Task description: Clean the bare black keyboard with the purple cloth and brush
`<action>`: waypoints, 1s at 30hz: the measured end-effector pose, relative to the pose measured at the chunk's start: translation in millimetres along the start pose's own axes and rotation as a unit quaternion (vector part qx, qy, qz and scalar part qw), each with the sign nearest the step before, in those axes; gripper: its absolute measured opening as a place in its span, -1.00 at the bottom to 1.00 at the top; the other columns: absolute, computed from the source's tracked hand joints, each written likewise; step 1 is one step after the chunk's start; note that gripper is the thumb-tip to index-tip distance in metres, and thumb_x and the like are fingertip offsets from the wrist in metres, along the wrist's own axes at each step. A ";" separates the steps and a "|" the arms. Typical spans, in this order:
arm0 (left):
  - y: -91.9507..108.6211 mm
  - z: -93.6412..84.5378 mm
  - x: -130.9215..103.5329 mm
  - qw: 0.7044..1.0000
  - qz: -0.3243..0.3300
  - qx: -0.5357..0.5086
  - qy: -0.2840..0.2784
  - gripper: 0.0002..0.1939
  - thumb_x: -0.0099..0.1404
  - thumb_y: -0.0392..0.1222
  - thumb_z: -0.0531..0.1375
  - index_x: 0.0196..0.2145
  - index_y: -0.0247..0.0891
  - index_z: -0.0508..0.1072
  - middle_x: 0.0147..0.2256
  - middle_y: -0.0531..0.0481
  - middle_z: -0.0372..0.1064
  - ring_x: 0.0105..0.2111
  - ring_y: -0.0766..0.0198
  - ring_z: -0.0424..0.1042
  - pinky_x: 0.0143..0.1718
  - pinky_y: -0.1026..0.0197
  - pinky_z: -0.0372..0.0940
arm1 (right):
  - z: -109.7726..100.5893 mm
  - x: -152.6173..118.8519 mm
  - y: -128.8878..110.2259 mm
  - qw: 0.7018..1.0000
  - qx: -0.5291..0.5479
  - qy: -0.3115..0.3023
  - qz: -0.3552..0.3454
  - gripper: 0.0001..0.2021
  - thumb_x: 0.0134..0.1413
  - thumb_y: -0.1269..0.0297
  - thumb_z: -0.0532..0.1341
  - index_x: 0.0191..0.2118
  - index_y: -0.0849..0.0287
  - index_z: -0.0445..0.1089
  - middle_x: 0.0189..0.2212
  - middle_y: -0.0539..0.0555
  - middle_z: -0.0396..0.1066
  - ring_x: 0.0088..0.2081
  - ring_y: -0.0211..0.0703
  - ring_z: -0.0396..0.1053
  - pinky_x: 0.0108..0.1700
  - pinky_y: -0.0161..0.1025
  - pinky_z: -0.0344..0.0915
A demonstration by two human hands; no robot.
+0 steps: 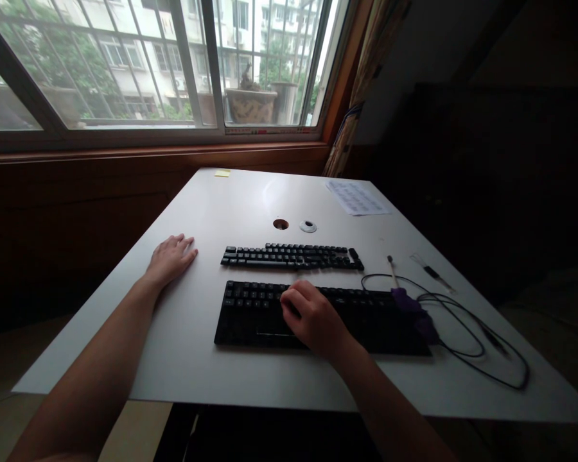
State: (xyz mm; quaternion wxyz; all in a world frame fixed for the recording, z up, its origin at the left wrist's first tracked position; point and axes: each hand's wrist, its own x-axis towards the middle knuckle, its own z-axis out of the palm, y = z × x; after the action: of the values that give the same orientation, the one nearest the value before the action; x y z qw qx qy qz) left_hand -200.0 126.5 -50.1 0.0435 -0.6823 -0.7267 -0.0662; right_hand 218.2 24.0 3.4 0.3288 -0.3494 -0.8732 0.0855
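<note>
My left hand (172,258) lies flat on the white table, fingers stretched out, holding nothing. My right hand (313,316) is over the black keyboard (250,327), its fingers curled in a pinch near the upper rows of keys. Whatever those fingers hold is hidden. Keycaps show at the keyboard's upper left, while its lower part looks dark and bare of them. Behind it, several loose black keycaps (289,258) stand in tight rows. A purple cloth (411,311) covers part of the keyboard's right end.
A black cable (523,378) loops at the right. Near it lie a small brush (392,271) and a thin tool with a black handle (432,272). Printed sheets (356,197), a yellow note (222,173), a cable hole (280,224) and its round cover (308,226) are farther back.
</note>
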 end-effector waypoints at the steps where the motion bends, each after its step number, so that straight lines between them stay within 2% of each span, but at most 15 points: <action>1: 0.0 -0.2 0.0 1.000 0.000 0.000 0.000 -0.36 0.48 0.14 -0.06 0.35 -0.23 0.31 0.37 -0.25 0.17 0.35 -0.13 0.16 0.32 -0.11 0.09 | -4.4 1.2 2.0 1.000 0.008 0.020 0.012 -0.87 0.27 0.48 0.15 -0.24 0.11 0.38 -0.29 0.08 0.37 -0.22 -0.10 0.37 -0.12 -0.14 0.40; 4: 0.0 -0.6 0.0 1.000 0.001 -0.002 0.000 -0.36 0.48 0.14 -0.07 0.34 -0.23 0.31 0.37 -0.27 0.18 0.34 -0.14 0.16 0.32 -0.13 0.10 | -20.7 6.6 18.0 0.996 0.000 0.066 0.065 -0.90 0.29 0.42 0.16 -0.23 0.10 0.39 -0.33 0.05 0.36 -0.28 -0.14 0.37 -0.17 -0.18 0.36; 8: 1.1 -1.1 -0.4 1.000 0.000 -0.004 -0.002 -0.36 0.49 0.13 -0.07 0.35 -0.24 0.31 0.37 -0.28 0.17 0.34 -0.13 0.16 0.32 -0.12 0.09 | -37.2 14.4 50.3 0.992 -0.037 0.070 0.099 -0.89 0.27 0.40 0.17 -0.23 0.12 0.45 -0.34 0.05 0.39 -0.30 -0.14 0.40 -0.18 -0.18 0.36; 12: 1.9 -2.0 -1.3 1.000 0.002 -0.004 -0.003 -0.36 0.49 0.12 -0.07 0.35 -0.24 0.31 0.36 -0.27 0.18 0.34 -0.12 0.16 0.32 -0.11 0.08 | -43.9 19.2 77.3 0.987 -0.090 0.029 0.127 -0.88 0.25 0.37 0.20 -0.22 0.13 0.51 -0.31 0.09 0.45 -0.24 -0.07 0.45 -0.12 -0.12 0.38; 15: 2.0 -2.3 -1.5 1.000 -0.001 -0.005 -0.002 -0.37 0.48 0.12 -0.06 0.35 -0.22 0.31 0.36 -0.25 0.19 0.34 -0.11 0.17 0.32 -0.10 0.09 | -45.4 22.2 90.8 0.986 -0.104 -0.047 0.120 -0.86 0.25 0.35 0.23 -0.22 0.11 0.57 -0.26 0.10 0.50 -0.18 -0.04 0.46 -0.06 -0.10 0.38; 18: 2.0 -2.0 -1.4 1.000 -0.003 -0.004 0.000 -0.38 0.48 0.12 -0.05 0.34 -0.19 0.32 0.36 -0.22 0.19 0.34 -0.10 0.16 0.32 -0.09 0.07 | -43.6 26.5 97.0 0.982 -0.106 -0.117 0.101 -0.85 0.24 0.36 0.26 -0.19 0.06 0.61 -0.23 0.09 0.51 -0.16 -0.07 0.46 -0.07 -0.14 0.38; 22: 1.8 -1.1 -1.3 1.000 -0.003 -0.002 -0.002 -0.37 0.48 0.13 -0.06 0.35 -0.21 0.30 0.36 -0.23 0.19 0.34 -0.10 0.16 0.33 -0.07 0.07 | -37.1 32.8 96.6 0.974 -0.115 -0.179 0.074 -0.81 0.16 0.42 0.34 -0.17 0.00 0.63 -0.23 0.07 0.50 -0.15 -0.08 0.45 -0.09 -0.20 0.38; 27: 1.2 -1.2 -1.4 1.000 -0.002 -0.001 -0.006 -0.37 0.49 0.13 -0.07 0.36 -0.22 0.29 0.37 -0.24 0.16 0.35 -0.10 0.14 0.34 -0.08 0.06 | -30.5 36.2 96.9 0.970 -0.120 -0.202 0.068 -0.86 0.10 0.45 0.36 -0.25 0.08 0.63 -0.24 0.09 0.48 -0.13 -0.05 0.46 -0.07 -0.17 0.39; 30: 1.7 -2.1 -1.9 1.000 -0.002 -0.001 -0.007 -0.37 0.49 0.13 -0.07 0.36 -0.22 0.29 0.37 -0.25 0.16 0.35 -0.11 0.14 0.33 -0.10 0.07 | -33.5 34.9 98.4 0.977 -0.078 -0.180 0.078 -0.87 0.15 0.42 0.32 -0.22 0.11 0.61 -0.20 0.10 0.49 -0.15 -0.10 0.48 -0.05 -0.16 0.41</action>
State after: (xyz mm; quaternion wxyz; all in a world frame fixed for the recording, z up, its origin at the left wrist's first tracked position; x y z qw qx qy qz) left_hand -198.3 124.4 -48.2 0.0370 -0.6811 -0.7286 -0.0623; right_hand 275.1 117.5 9.8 0.1303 -0.4197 -0.8923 0.1037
